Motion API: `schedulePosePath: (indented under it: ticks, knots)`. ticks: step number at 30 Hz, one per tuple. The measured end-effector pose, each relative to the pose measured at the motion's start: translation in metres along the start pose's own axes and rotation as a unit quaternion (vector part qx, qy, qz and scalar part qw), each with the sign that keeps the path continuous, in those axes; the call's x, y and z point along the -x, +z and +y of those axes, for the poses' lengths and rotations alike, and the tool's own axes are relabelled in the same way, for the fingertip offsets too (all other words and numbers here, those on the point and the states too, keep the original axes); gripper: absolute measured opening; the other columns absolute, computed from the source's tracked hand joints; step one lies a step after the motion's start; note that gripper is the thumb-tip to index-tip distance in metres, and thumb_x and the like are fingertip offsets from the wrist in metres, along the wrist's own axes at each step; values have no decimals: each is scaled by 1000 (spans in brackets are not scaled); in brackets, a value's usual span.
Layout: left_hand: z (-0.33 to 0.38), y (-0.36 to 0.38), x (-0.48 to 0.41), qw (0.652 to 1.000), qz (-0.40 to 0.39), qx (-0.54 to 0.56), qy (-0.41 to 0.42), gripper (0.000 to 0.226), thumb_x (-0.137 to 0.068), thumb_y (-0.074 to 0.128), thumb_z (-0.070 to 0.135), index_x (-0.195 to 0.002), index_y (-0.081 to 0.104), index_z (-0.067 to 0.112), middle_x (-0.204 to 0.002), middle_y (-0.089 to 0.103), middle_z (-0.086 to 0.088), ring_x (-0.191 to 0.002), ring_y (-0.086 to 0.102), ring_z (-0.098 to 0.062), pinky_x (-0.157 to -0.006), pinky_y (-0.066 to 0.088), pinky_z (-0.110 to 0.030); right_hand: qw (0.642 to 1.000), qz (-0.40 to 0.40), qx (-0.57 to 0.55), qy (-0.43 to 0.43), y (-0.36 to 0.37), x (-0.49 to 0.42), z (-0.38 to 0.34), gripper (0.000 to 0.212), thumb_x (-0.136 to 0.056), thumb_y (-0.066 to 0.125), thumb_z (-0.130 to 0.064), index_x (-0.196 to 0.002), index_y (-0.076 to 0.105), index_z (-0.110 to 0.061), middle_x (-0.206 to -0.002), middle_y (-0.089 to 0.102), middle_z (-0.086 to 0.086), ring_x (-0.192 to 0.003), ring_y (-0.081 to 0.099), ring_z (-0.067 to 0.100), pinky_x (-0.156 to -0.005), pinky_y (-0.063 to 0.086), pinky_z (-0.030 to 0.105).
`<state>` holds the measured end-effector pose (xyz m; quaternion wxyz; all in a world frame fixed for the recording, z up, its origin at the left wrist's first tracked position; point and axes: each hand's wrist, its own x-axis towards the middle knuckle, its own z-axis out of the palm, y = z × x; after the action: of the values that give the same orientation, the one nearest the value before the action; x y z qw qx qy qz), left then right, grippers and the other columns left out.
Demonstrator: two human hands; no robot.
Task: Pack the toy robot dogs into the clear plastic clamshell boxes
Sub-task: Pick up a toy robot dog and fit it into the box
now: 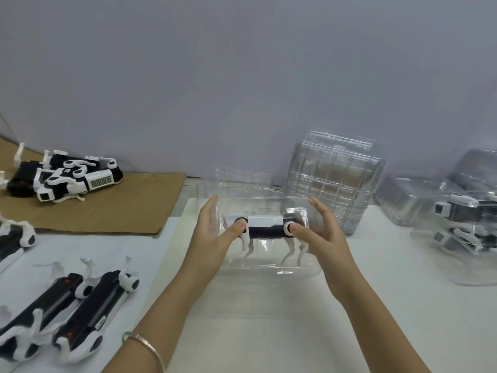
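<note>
A black and white toy robot dog (265,224) stands inside a clear clamshell box (271,266) at the middle of the white table. My left hand (212,238) holds the box's left end, with its thumb pressed on the front near the dog's shoulder joint and its fingers up along the side. My right hand (322,232) holds the right end the same way, its thumb by the dog's round hip joint. Two loose dogs (94,305) lie on their sides at the near left, and a pile of dogs (72,179) lies on cardboard at the far left.
A stack of empty clear clamshells (333,179) leans against the wall behind the box. Packed clamshells with dogs (462,224) sit at the right edge. Brown cardboard (121,211) covers the far left of the table. Another dog (16,238) shows partly at the left edge.
</note>
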<state>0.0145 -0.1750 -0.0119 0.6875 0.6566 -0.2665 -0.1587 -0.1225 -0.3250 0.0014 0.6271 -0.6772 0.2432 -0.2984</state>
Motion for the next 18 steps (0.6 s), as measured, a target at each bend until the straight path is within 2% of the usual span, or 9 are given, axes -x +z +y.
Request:
schedulePosePath:
  ticks: [2, 4, 6, 7, 9, 12, 14, 16, 18]
  knots:
    - [0, 0, 0, 1000, 3, 0, 6, 75, -84, 70, 33, -145, 28, 42, -150, 24, 25, -140, 22, 2, -107, 25, -26, 1000, 1, 1, -3, 1, 1, 0, 73, -77, 81, -26, -132, 40, -52, -122, 65, -5, -112, 62, 2, -80, 46, 16]
    - [-4, 3, 4, 1000, 5, -9, 21, 67, -88, 67, 28, -141, 29, 45, -140, 27, 33, -138, 28, -1, -112, 26, -28, 1000, 8, 9, -4, 4, 2, 5, 69, -86, 73, -16, -137, 38, -48, -127, 62, 0, -115, 60, 4, -74, 47, 13]
    - [-9, 8, 9, 999, 13, -24, 26, 60, -91, 64, 25, -134, 28, 49, -127, 31, 40, -132, 33, -1, -112, 28, -28, 999, 24, 23, -2, 6, 2, 10, 68, -87, 71, -11, -137, 39, -43, -123, 62, 0, -106, 61, -6, -67, 48, 7]
    - [-12, 10, 11, 999, 17, -23, 23, 59, -92, 63, 26, -132, 28, 50, -128, 30, 39, -132, 33, -1, -112, 28, -29, 999, 33, 29, 0, 6, 2, 11, 68, -86, 72, -11, -138, 40, -41, -120, 63, -1, -98, 62, -11, -64, 48, 6]
    - [-12, 14, 15, 1000, 19, -21, 6, 58, -92, 63, 28, -134, 29, 49, -135, 29, 31, -132, 31, 1, -107, 29, -26, 998, 43, 48, 7, 3, 1, 9, 68, -85, 73, -14, -139, 41, -40, -116, 63, -4, -92, 64, -8, -67, 50, 12]
    - [-9, 14, 10, 997, 15, -53, -48, 65, -89, 64, 39, -145, 31, 38, -137, 33, 22, -124, 32, 4, -100, 29, -24, 985, 6, 165, 54, -11, -1, -3, 71, -81, 69, -39, -143, 34, -45, -111, 62, -6, -102, 62, 11, -89, 52, 37]
    - [-9, 13, 8, 993, -10, -68, -97, 67, -88, 59, 49, -148, 32, 31, -140, 37, 15, -128, 37, -4, -100, 30, -27, 960, -30, 260, 96, -23, 1, -10, 79, -77, 61, -53, -147, 24, -46, -119, 61, -2, -106, 60, 20, -94, 48, 42]
    - [-12, 13, 9, 988, -55, -64, -126, 62, -91, 52, 53, -145, 40, 26, -140, 43, 14, -133, 38, -7, -102, 27, -23, 913, -41, 387, 124, -28, 4, -12, 78, -86, 55, -51, -153, 17, -38, -139, 51, 2, -117, 53, 25, -93, 43, 36]
    - [-12, 17, 15, 986, -109, -18, -128, 48, -87, 46, 58, -124, 62, 31, -121, 57, 21, -119, 48, 1, -95, 31, -9, 848, -3, 521, 99, -30, 8, -13, 76, -92, 47, -52, -155, 11, -31, -158, 28, 5, -137, 36, 28, -103, 35, 40]
